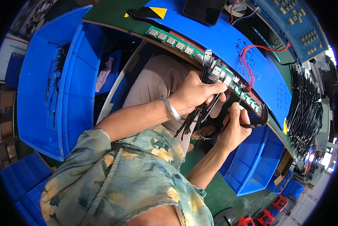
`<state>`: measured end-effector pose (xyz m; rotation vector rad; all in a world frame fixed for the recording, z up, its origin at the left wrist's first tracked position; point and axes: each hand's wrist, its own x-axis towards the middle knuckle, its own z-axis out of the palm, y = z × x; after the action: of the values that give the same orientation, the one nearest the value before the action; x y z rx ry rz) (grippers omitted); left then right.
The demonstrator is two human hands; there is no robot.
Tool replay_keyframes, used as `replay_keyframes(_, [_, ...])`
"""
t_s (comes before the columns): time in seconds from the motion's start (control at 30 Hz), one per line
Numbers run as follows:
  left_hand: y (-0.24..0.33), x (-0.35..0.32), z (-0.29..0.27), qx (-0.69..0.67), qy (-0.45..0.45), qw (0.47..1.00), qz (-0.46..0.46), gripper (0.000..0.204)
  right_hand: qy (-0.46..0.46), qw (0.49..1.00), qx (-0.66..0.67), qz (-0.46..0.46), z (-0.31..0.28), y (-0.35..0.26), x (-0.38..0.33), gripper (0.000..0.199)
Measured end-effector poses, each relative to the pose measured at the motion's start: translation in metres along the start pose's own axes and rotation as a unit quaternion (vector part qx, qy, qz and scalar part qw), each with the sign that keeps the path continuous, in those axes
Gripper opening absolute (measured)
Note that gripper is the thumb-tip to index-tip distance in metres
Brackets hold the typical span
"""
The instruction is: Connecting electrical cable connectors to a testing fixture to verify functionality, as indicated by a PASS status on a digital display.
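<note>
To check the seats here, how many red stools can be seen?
3, all at lower right: first red stool, by the lower edge; second red stool, to its right; third red stool, farther right and higher. Others may be hidden.

- Worktop point(107, 14): green; blue sheet point(217, 34) with handwriting covers much of it.
- Near edge: row of green circuit boards point(166, 37) with metal sockets, running left to right.
- Red wires point(243, 56): looped over the sheet, right of middle.
- Far side: dark flat device point(203, 10) on the sheet.
- Left: yellow-and-black tape point(159, 13).
- Right end: black cable bundle point(306, 109).
</note>
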<state>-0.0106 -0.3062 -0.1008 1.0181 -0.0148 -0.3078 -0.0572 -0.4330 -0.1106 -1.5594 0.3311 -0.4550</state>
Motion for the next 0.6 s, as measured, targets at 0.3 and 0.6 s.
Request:
replay_keyframes(0.3, [0.001, 0.000, 0.001, -0.002, -0.002, 1.000, 0.002, 0.005, -0.010, 0.999, 0.021, -0.037, 0.006, -0.003, 0.001, 0.020])
replay_keyframes(0.6, [-0.002, 0.002, -0.001, 0.002, -0.002, 1.000, 0.002, 0.008, -0.001, 0.996, 0.091, 0.024, 0.013, -0.006, -0.003, 0.021])
